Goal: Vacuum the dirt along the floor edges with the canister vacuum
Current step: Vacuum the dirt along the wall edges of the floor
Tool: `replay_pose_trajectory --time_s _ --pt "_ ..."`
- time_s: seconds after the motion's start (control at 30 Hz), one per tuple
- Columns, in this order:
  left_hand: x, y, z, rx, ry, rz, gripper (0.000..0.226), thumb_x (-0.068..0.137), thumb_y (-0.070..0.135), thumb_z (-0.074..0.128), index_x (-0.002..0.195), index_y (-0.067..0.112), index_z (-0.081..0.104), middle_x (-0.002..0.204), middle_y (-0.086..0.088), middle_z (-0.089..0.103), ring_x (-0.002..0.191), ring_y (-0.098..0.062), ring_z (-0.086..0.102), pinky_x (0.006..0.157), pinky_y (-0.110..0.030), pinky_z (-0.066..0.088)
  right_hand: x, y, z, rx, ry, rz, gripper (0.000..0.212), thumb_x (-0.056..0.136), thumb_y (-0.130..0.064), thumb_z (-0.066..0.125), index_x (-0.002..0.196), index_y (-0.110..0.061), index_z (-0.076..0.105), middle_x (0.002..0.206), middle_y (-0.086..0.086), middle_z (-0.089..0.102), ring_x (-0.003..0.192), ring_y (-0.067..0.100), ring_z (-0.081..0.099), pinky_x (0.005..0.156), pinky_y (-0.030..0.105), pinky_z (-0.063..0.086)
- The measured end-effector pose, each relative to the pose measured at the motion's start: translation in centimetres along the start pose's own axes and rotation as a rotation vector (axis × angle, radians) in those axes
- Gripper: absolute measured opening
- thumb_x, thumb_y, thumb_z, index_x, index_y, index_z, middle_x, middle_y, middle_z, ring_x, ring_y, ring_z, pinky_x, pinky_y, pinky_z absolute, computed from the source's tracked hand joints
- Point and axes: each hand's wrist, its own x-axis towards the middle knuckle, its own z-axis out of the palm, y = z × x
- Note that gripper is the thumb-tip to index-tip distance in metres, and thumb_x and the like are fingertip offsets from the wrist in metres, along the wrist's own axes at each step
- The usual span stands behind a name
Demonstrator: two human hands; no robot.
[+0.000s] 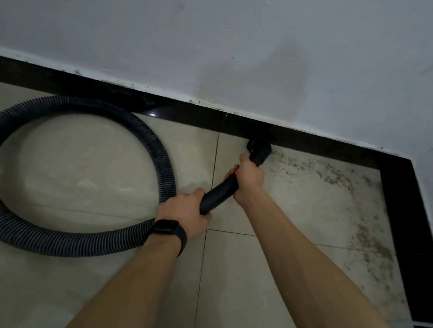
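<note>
Hose (61, 243), ribbed and floppy, loops across the left side of the floor (80, 161). Left hand (185, 213) wraps the rear end of the stiff black tube (220, 192); right hand (247, 179) curls round it near the nozzle (259, 148), set against the baseboard (312, 143). Dirt (341, 180) spreads rightward to the corner. Light and rigid, the tube probably steers best held so.

left hand (185, 213): near-left, fingers curled round the wand (219, 192) near end | right hand (249, 178): farther right, gripping wand too | both arms: bare, stretched forward
</note>
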Motion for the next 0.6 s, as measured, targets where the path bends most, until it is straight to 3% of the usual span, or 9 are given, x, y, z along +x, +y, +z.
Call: replay_pose_trajectory --time_s 0.1,0.23,0.33,0.5,0.6 --pt "-0.3 -1.2 -0.5 -0.038 -0.026 -0.053 0.019 0.083 0.048 0.052 0.092 0.034 0.042 0.072 0.010 0.050 0.065 -0.016 0.054 0.056 -0.026 0.043 -0.5 0.5 1.5 -0.033 -0.025 0.008 0.013 0.099 -0.015 0.060 0.108 -0.006 0.054 0.068 0.006 0.052 0.046 0.014 0.051 0.044 0.024 0.048" --pt "-1.8 -4.3 -0.8 -0.061 -0.009 -0.165 0.022 0.078 0.050 0.055 0.094 0.036 0.051 0.074 0.008 0.054 0.067 -0.020 0.054 0.058 -0.027 0.041 -2.1 2.6 4.1 0.006 -0.161 0.052 0.036 0.096 -0.006 0.065 0.129 0.000 0.052 0.074 0.009 0.052 0.049 0.016 0.052 0.044 0.025 0.050" --pt "-2.9 -6.3 -1.5 0.001 0.011 -0.175 0.026 0.077 0.051 0.058 0.098 0.037 0.052 0.086 -0.002 0.064 0.073 -0.028 0.058 0.059 -0.029 0.038 -3.1 4.0 5.1 0.053 -0.244 0.099 0.031 0.094 -0.004 0.068 0.121 -0.003 0.054 0.078 0.010 0.057 0.049 0.016 0.057 0.048 0.028 0.053" --pt "-3.0 -5.9 -2.7 0.096 -0.032 -0.063 0.024 0.078 0.052 0.057 0.093 0.035 0.049 0.085 -0.001 0.065 0.070 -0.026 0.058 0.057 -0.028 0.038 -3.3 4.5 3.6 0.125 -0.147 0.092 0.038 0.096 -0.015 0.069 0.129 -0.002 0.054 0.080 0.007 0.058 0.045 0.012 0.056 0.048 0.026 0.052" --pt "-2.9 -4.3 -3.1 0.192 -0.101 0.026 0.021 0.077 0.051 0.051 0.087 0.034 0.042 0.080 0.000 0.062 0.076 -0.028 0.063 0.058 -0.028 0.039 -3.7 4.2 0.8 0.231 -0.091 0.106 0.030 0.097 -0.014 0.069 0.122 -0.002 0.057 0.073 0.006 0.058 0.044 0.011 0.055 0.047 0.026 0.052"
